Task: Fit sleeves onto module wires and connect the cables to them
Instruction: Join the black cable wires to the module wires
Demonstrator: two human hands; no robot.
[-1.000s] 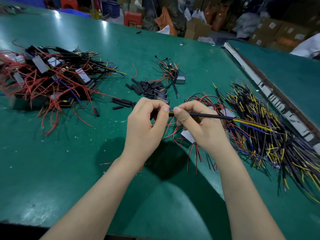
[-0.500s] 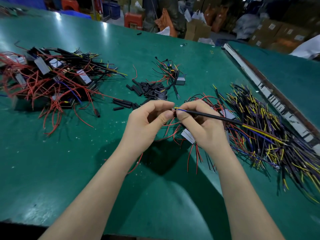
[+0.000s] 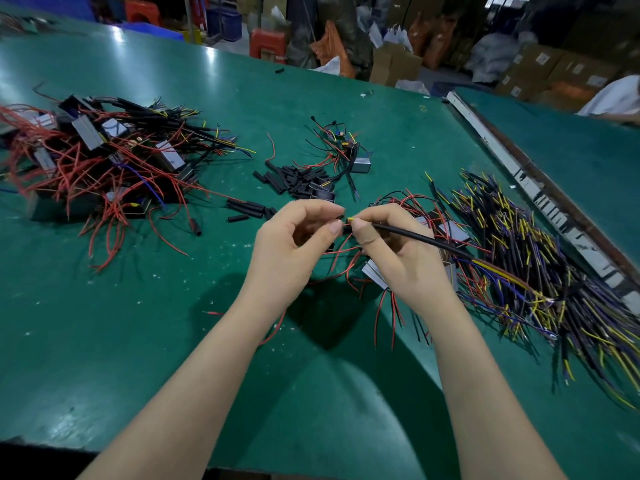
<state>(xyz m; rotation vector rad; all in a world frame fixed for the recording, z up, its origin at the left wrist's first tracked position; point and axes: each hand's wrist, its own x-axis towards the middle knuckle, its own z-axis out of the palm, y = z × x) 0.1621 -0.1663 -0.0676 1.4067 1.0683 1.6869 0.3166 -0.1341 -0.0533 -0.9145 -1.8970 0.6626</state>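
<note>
My right hand (image 3: 401, 258) pinches the near end of a black cable (image 3: 426, 240), whose yellow core tip pokes out beside the thumb. The cable runs right toward the big bundle of black, yellow and purple cables (image 3: 540, 271). My left hand (image 3: 291, 251) pinches a thin module wire with a small black sleeve at its fingertips, right against the cable's tip. A grey module (image 3: 374, 274) with red and black wires lies under my hands. Loose black sleeves (image 3: 298, 181) sit just beyond.
A heap of finished modules with red wires (image 3: 100, 161) fills the left of the green table (image 3: 138, 341). Another module (image 3: 360, 164) with wires lies at centre back. A white rail (image 3: 519, 174) borders the table on the right. Boxes and stools stand beyond.
Both hands have shifted slightly and the cable tilts more steeply. The yellow core tip now shows between the fingertips, closer to the sleeve in my left hand.
</note>
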